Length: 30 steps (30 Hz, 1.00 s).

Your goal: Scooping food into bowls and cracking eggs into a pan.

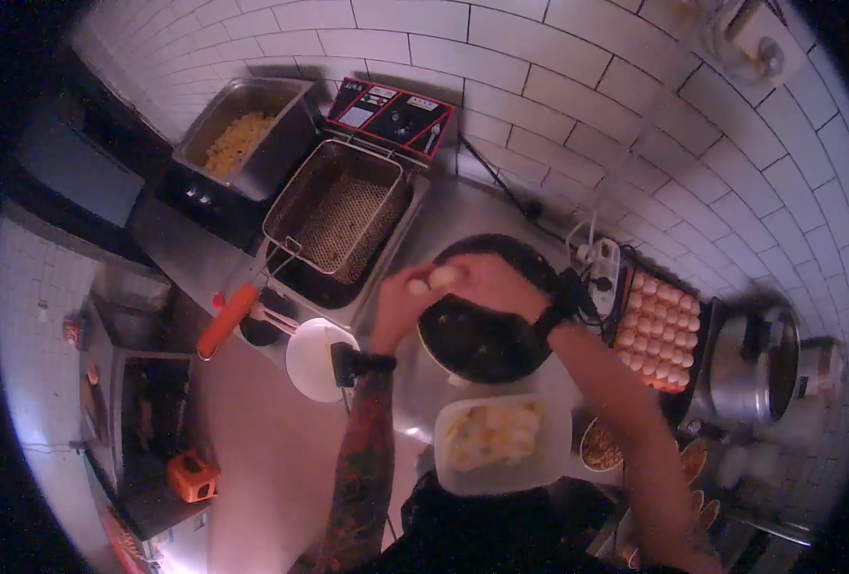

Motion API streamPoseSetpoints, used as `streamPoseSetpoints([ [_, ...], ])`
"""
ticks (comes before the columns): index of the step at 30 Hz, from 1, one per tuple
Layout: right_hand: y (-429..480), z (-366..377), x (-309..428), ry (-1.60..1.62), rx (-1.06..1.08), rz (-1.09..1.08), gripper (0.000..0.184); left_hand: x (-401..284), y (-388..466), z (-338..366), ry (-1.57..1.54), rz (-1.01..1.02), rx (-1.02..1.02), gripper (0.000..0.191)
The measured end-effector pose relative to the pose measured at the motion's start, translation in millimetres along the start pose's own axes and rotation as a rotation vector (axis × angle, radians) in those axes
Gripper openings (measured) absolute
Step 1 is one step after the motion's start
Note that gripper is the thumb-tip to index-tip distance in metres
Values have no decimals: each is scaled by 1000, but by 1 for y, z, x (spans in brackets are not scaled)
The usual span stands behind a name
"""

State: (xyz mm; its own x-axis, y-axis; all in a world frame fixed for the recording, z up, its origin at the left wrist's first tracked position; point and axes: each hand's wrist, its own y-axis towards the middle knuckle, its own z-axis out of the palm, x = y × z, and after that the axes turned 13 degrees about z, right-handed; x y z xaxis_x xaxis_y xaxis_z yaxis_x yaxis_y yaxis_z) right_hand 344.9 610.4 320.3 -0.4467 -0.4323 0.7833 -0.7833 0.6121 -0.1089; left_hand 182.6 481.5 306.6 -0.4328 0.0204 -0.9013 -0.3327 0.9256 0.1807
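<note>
Both hands meet over the rim of a dark frying pan [485,344]. My left hand [404,294] has its fingers around a pale egg [418,286]. My right hand [492,283] holds a second egg [446,275] right beside the first; whether the two touch is not clear. A white bowl [316,359] is just left of my left wrist. Below the pan, close to my body, a translucent plastic container [503,481] holds pale and yellow food pieces. Off to the right stands a tray of eggs [657,330], past my right forearm.
A deep fryer basket [338,215] with an orange handle [227,321] stands left of the pan. Behind it is a steel container [281,151] of yellow pieces. A power strip [603,269] and cables lie by the tiled wall. A steel pot [747,366] and small bowls [602,445] are at right.
</note>
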Motion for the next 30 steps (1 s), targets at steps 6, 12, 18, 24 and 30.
streamPoseSetpoints([
  [6, 3, 2, -3, -146, -30, -112, 38, -8, 1, -2, 113, -34, 44, 55],
  [12, 5, 13, 5, -139, -113, -111, 32, 6, -1, 7, 175, 4, 20, 52],
  [18, -2, 13, 8, 60, -27, -5, 19, 7, -4, 13, 205, 23, 34, 48],
  [24, 0, 16, 8, -106, -114, -29, 20, 18, -5, 15, 252, 82, 14, 46],
  [30, 1, 13, 2, 62, -23, -68, 22, 10, -4, 16, 160, 42, 10, 51],
])
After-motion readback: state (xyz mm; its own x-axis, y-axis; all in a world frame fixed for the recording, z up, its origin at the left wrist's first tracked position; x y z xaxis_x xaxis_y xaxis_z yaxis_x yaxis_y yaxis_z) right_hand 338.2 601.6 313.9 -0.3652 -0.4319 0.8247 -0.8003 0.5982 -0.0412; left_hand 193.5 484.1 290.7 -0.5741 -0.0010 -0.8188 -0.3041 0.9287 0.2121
